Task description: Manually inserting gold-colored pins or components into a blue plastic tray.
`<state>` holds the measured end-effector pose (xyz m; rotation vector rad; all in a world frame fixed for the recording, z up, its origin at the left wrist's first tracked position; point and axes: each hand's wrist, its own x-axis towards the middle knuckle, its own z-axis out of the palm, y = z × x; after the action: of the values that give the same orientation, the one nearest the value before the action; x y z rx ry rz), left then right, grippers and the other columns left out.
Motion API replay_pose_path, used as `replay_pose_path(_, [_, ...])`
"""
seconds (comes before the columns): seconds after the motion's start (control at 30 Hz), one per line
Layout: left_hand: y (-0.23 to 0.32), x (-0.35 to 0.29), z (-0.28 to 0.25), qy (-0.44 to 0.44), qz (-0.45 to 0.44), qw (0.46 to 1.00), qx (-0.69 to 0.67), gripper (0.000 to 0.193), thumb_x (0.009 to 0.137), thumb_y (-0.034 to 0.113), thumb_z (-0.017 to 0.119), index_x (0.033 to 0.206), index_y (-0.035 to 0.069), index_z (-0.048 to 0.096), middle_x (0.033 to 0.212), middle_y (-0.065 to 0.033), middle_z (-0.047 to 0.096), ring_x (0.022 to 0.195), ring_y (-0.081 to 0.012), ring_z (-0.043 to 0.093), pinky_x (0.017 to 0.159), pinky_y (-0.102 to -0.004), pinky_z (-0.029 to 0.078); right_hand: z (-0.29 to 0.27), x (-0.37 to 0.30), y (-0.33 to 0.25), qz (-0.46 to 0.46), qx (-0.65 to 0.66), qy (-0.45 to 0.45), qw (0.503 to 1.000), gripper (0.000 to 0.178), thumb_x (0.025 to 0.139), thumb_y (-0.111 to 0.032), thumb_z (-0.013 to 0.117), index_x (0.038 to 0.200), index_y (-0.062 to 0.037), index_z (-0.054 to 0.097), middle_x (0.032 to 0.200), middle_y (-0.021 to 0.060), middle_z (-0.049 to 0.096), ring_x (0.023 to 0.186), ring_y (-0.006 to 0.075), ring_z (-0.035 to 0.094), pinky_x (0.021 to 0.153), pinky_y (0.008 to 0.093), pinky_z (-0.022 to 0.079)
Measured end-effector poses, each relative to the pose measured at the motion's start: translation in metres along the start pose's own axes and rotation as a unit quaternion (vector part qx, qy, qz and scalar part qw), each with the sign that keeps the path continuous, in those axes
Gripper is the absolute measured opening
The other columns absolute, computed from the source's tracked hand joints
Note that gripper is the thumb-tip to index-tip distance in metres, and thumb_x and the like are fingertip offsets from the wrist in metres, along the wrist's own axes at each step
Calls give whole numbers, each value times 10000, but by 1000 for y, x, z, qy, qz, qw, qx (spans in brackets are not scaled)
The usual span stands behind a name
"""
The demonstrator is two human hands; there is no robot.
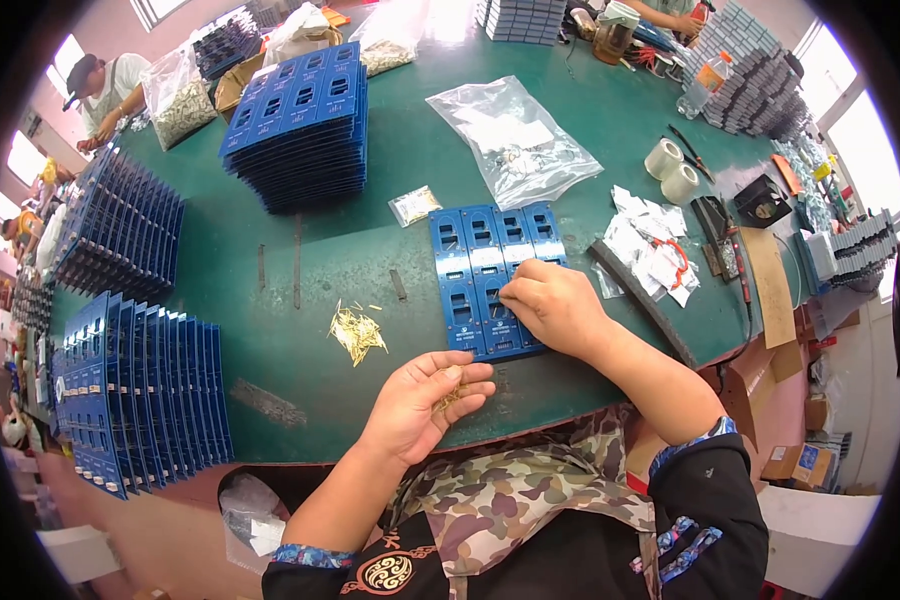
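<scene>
A blue circuit board panel (455, 300) with rows of rectangular cut-outs lies on the green table in front of me. My right hand (555, 305) is over its middle, thumb and forefinger pinched close to one cut-out. Whatever is between those fingertips is too small to make out. Just off the board's near left corner, my left hand (425, 400) is palm up with fingers curled around several thin gold pins (450, 392). A loose pile of similar gold pins (357, 333) lies on the table to the left of the board.
Stacks of blue panels (295, 130) stand at the back left and along the left side (140, 390). Beyond the board lie a small bag (414, 205) and a large clear bag (515, 140). To the right are a dark bar (642, 300), tape rolls (680, 183) and a soldering iron (741, 265).
</scene>
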<state>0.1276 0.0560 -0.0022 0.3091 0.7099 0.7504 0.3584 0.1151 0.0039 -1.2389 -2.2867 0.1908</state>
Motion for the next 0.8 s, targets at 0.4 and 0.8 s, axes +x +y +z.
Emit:
replay_pose_path(0.4, [8, -5, 6, 35, 24, 999, -16, 302, 929, 24, 394, 1191, -109, 465, 1150, -282, 582, 1007, -347, 642, 846, -366, 572, -10, -5, -6, -18, -18, -16, 1000, 197, 782, -85, 649, 978, -81, 671, 856, 60, 608, 756, 251, 630, 631, 353, 512])
replay_pose_path(0.8, [3, 1, -4, -19, -2, 1000, -2, 286, 923, 49, 550, 1183, -67, 522, 1141, -231, 610, 1017, -307, 643, 861, -341, 563, -17, 0, -23, -37, 49, -49, 997, 174, 787, -109, 652, 956, -85, 680, 878, 58, 602, 793, 242, 626, 640, 350, 516])
